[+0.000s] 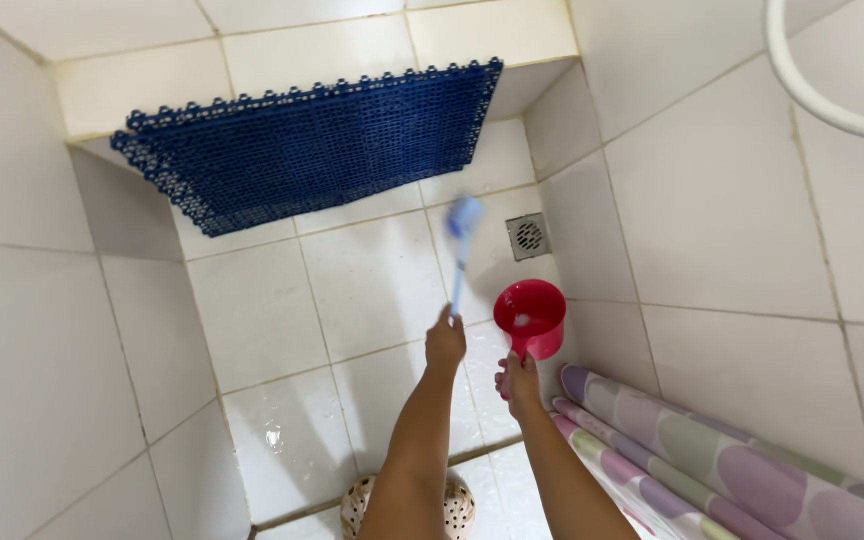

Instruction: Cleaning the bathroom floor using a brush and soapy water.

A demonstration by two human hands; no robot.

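My left hand (444, 343) grips the handle of a light blue scrubbing brush (462, 225). The blurred brush head is out over the wet white floor tiles (372, 290). My right hand (520, 384) holds a red plastic dipper (530, 316) by its handle, just right of the brush handle. A little water or foam lies in the dipper. A square metal floor drain (529, 236) sits beyond the dipper, close to the right wall.
A dark blue plastic grid mat (312, 150) is propped against the far wall over a tiled ledge. A shower curtain (702, 460) with purple and green spots hangs at lower right. A white hose (812, 95) curves at top right. A dotted slipper (452, 505) shows below.
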